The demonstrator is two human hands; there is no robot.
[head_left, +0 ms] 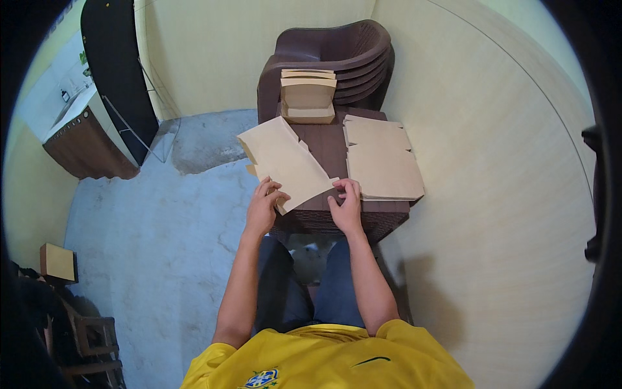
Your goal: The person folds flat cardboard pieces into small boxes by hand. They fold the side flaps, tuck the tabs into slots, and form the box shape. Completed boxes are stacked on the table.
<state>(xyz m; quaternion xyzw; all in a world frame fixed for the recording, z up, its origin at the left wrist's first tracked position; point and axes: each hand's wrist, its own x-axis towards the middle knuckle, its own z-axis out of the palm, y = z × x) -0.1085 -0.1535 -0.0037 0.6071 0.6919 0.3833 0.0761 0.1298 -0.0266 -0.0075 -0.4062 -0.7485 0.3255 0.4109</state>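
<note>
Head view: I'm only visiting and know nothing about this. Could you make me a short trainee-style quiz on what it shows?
1. True or false: the left hand and the right hand are both at the edges of one cardboard sheet.
2. Choose one: from the wearer's side, the flat cardboard stack lies (A) left of that sheet, (B) right of it, (C) beneath it.
3. Fill in the colour: the stacked chairs beyond the table are dark ____.

Key: 1, true; 2, B; 3, brown.
</note>
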